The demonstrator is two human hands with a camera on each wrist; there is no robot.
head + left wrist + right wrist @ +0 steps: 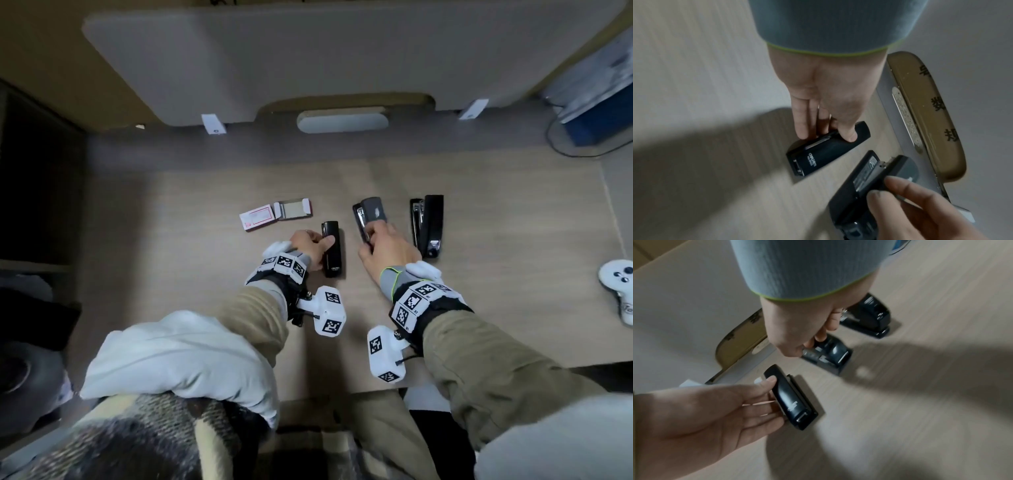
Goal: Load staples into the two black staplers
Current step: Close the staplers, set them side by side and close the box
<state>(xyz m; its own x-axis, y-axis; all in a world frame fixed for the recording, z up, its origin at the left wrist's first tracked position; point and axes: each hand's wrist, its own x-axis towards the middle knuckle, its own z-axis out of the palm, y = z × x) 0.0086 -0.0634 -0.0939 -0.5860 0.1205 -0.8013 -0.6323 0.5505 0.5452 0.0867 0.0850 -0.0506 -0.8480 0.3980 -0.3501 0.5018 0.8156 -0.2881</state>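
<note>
On the counter (479, 212), small black stapler (331, 249) lies closed, left hand (308, 247) gripping it, thumb on top. Just right, grey-topped stapler (371, 214) sits open, right hand (385, 245) pinching its near end. Third stapler (428, 224) right of that, open, untouched. Staple box (275, 214) behind, open.

Controller (621, 291) cut off at edge
</note>
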